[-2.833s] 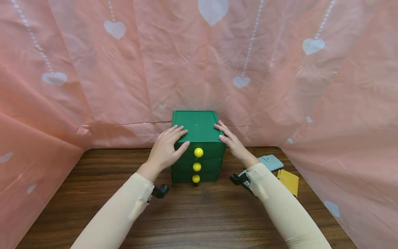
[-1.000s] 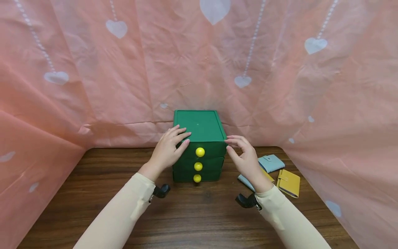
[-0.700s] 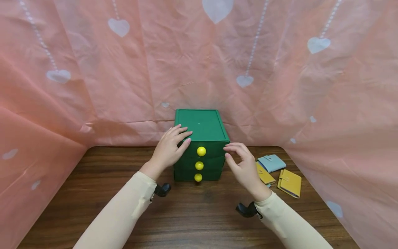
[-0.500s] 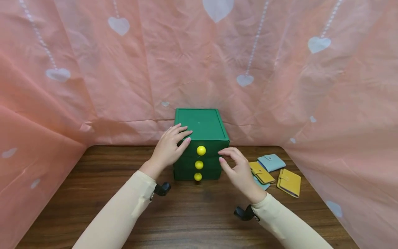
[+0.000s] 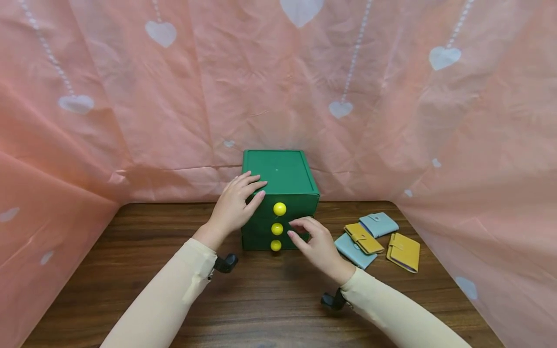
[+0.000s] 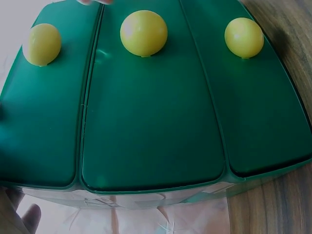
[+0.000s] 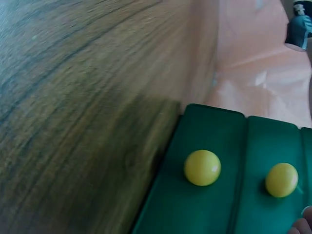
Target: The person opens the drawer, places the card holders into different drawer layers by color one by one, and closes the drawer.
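Observation:
A small green drawer cabinet (image 5: pixel 283 169) stands at the back of the table, its drawers closed. My left hand (image 5: pixel 230 205) rests on its top left front corner, fingers straight over the top and thumb toward the front. On the front are three round yellow knobs: the top (image 5: pixel 280 209), the middle (image 5: pixel 277 229) and the bottom (image 5: pixel 276 245). Just right of the middle knob hovers my right hand (image 5: pixel 321 247), thumb and fingers bent with a gap between them, holding nothing. In the right wrist view, its fingertips (image 7: pixel 302 225) show at the lower right corner, apart from the middle knob (image 7: pixel 282 180).
Right of the cabinet lie snap-closed card wallets: a yellow one (image 5: pixel 365 238) overlapping a light blue one (image 5: pixel 353 251), another light blue one (image 5: pixel 379 224) behind, and a second yellow one (image 5: pixel 403 252) apart. A pink heart-print cloth (image 5: pixel 174 121) hangs around the wooden table (image 5: pixel 261 299).
My right hand has left the cabinet's top right edge and moved down and left across the front toward the middle knob, uncovering the wallets. My left hand has stayed on the corner.

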Demonstrator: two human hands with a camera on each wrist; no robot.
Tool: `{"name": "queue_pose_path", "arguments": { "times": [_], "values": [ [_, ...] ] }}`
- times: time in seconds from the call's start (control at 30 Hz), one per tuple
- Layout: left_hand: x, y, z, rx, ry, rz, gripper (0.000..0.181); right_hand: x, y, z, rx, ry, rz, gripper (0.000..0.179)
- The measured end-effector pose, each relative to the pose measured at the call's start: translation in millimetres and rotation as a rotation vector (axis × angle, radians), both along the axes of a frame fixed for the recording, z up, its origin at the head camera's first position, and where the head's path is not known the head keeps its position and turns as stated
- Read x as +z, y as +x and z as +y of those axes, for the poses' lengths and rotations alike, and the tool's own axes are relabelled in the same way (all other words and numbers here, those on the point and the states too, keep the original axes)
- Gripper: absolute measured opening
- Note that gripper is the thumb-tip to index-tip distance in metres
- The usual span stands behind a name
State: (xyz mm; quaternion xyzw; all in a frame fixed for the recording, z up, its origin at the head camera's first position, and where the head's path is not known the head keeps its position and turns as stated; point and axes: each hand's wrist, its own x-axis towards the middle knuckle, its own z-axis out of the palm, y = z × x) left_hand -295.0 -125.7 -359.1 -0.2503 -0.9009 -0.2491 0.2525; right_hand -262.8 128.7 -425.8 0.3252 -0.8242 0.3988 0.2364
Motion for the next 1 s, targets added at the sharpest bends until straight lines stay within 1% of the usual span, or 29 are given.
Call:
{"name": "queue_pose_path", "arguments": {
  "times": [0.23, 0.43, 0.67, 0.9, 1.0],
  "values": [
    [-0.9, 0.5, -0.6, 0.001, 0.002, -0.005, 0.043, -12.1, -4.4, -8, -0.033, 0.049, -0.002, 0.022],
    [-1.3, 0.6, -1.0, 0.004, -0.001, -0.001, 0.044, -18.2, -9.3, -15, -0.049, 0.077, 0.03, 0.025],
    [-0.9, 0.7, -0.1, -0.001, -0.003, -0.003, 0.044, -16.9, -11.0, -21, -0.065, 0.089, 0.02, 0.027],
    [-0.3, 1.9, 0.4, 0.002, -0.002, -0.008, 0.043, -14.5, -10.7, -26, -0.085, 0.124, 0.01, 0.027],
    [-0.4, 1.6, 0.1, 0.008, -0.005, -0.009, 0.043, -13.3, -10.9, -29, -0.105, 0.145, 0.004, 0.027]
  ]
}}
